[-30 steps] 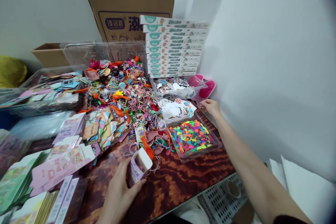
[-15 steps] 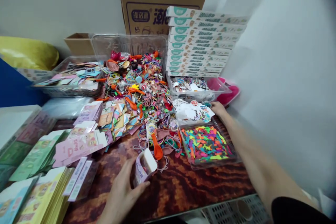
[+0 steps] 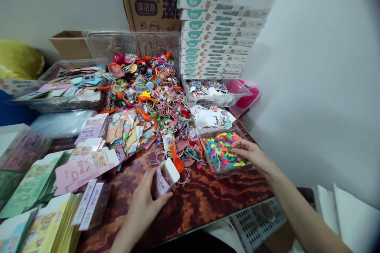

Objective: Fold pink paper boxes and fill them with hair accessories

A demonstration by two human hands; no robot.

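My left hand (image 3: pixel 145 201) grips a small white-and-pink paper box (image 3: pixel 165 178) with an open end, low on the wood-grain table (image 3: pixel 196 201). My right hand (image 3: pixel 247 152) reaches into a clear tray of neon balloons (image 3: pixel 221 152), its fingers curled among them. Whether those fingers hold a balloon is hidden. Just beyond the tray lie die-cut stickers (image 3: pixel 211 118). A large heap of hair ties, orange balloons and trinkets (image 3: pixel 148 99) spreads across the table's middle, close to the paper box.
Flat pink and green printed cards (image 3: pixel 86 168) cover the table's left side. A tall stack of flat boxes (image 3: pixel 215 37) stands at the back, before a large cardboard carton (image 3: pixel 166 4). A white wall (image 3: pixel 311 87) bounds the right. A slotted white crate (image 3: pixel 255 225) sits below the front edge.
My right hand has moved from the far edge near the stickers down onto the balloon tray. My left hand still grips the box. The view has shifted slightly.
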